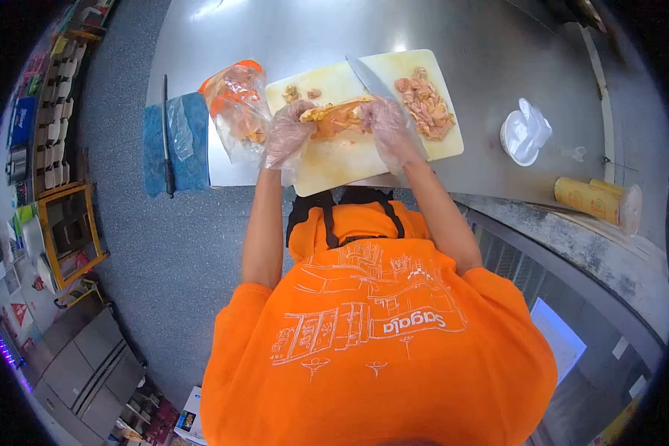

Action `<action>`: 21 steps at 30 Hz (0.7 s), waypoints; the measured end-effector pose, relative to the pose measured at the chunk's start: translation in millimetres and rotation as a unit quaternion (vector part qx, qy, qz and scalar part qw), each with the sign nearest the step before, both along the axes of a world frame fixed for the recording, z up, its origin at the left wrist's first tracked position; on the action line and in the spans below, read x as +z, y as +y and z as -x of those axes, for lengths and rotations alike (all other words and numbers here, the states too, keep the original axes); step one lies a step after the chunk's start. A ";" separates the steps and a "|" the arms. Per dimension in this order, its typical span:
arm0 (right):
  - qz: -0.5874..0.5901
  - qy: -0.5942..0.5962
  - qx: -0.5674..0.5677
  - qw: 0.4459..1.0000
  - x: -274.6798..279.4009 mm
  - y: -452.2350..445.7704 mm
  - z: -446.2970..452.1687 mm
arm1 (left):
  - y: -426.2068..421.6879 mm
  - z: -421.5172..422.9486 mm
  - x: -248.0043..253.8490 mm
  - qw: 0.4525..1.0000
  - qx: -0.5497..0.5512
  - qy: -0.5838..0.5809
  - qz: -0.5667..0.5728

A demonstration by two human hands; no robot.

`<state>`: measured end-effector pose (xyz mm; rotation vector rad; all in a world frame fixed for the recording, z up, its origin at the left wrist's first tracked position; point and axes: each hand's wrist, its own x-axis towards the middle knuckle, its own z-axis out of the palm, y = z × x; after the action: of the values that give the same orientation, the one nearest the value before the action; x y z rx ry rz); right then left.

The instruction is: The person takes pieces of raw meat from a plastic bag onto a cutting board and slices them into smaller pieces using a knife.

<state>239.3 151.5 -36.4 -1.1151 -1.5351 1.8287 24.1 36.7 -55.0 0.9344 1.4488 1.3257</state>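
Note:
My left hand (288,135) and my right hand (391,131), both in clear plastic gloves, grip opposite ends of a piece of raw chicken (340,120). The meat is stretched between them over a white cutting board (334,165). Yellowish fat or skin shows along its upper edge. Past my right hand lies a knife (366,76), its handle hidden by the hand. A pile of cut chicken pieces (426,104) rests on the board's right side, and a few small scraps (293,94) sit at its upper left.
Left of the board lies a clear and orange plastic bag (238,104) with meat inside. Beyond it, a sharpening steel (166,141) rests on a blue towel (193,160). On the steel table (490,52) stand a white tub with a plastic bag (525,134) and yellow rolls (587,199).

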 end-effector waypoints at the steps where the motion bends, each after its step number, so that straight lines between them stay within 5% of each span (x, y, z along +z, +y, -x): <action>1: -0.051 -0.034 0.028 0.998 -0.5 4.4 -3.1 | 0.0 -1.2 -3.1 1.000 -0.004 -0.004 -0.017; 6: -0.124 0.006 0.028 0.992 -7.6 -3.7 -6.7 | 0.8 -5.7 -12.3 0.993 -0.008 0.117 -0.015; 8: -0.069 0.049 0.034 0.996 -9.5 -5.6 -7.9 | 1.1 -11.6 -7.6 0.980 0.012 0.197 -0.012; 12: 0.031 0.187 0.065 0.980 3.1 -9.6 -13.4 | 1.0 -13.3 -15.7 0.983 0.001 0.183 0.003; 17: -0.017 0.176 0.072 0.982 -21.7 -0.6 -24.8 | 1.7 -16.0 -10.6 0.984 0.013 0.177 -0.032; 21: -0.052 0.183 0.065 0.980 1.9 -21.2 -22.6 | 4.9 -23.9 -22.5 0.939 0.014 0.340 -0.050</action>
<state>261.9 130.3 -34.5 -0.6006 -1.4886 1.8863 48.0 41.6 -77.5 1.5452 1.9194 1.1487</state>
